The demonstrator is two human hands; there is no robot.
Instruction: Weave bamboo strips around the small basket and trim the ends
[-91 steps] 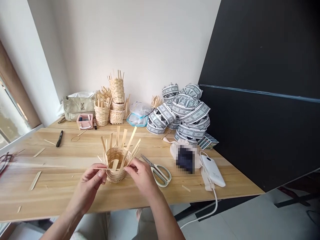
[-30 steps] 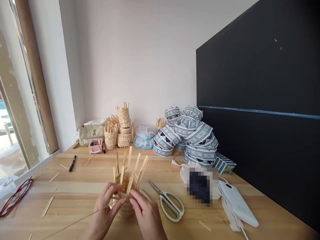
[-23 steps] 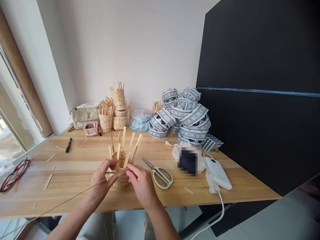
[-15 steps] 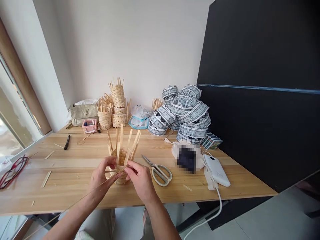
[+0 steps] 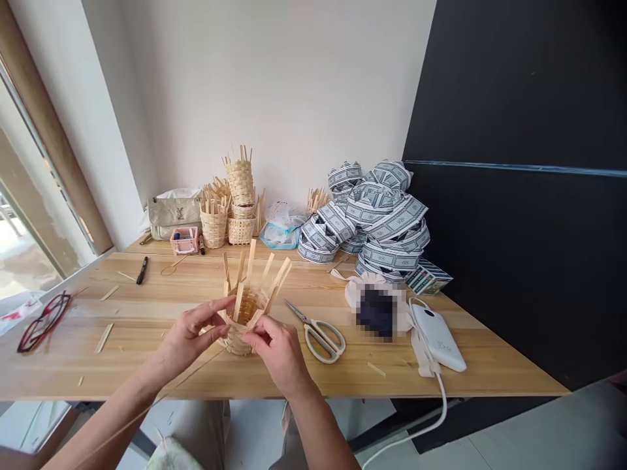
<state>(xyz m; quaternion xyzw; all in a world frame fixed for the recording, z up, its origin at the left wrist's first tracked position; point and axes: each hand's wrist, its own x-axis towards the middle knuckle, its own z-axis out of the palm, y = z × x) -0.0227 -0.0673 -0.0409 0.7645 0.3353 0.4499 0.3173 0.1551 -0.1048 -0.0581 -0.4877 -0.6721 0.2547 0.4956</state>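
A small woven basket [image 5: 240,344] of pale wood strips stands near the table's front edge, its upright stakes [image 5: 251,261] sticking up around the rim. My left hand [image 5: 193,333] grips the basket's left side, fingers at the rim by a stake and thumb lower on the outside. With fingers pinched together, my right hand [image 5: 281,349] holds the rim at the front right, where a stake leans outward. A long thin strip [image 5: 189,373] runs from the basket down past my left forearm. My right fingertips partly hide the weave.
Scissors [image 5: 321,336] lie right of the basket, near a white power bank [image 5: 438,336] with a cable. Behind are finished baskets [image 5: 213,228], a pink box [image 5: 185,241] and patterned bands [image 5: 386,222]. Glasses [image 5: 45,321], a marker [image 5: 142,270] and wood scraps [image 5: 104,338] lie left.
The view has shifted, so the scene sits further right. My left fingers have opened somewhat and the thumb has drawn back from the front; my right hand stays pinched at the rim.
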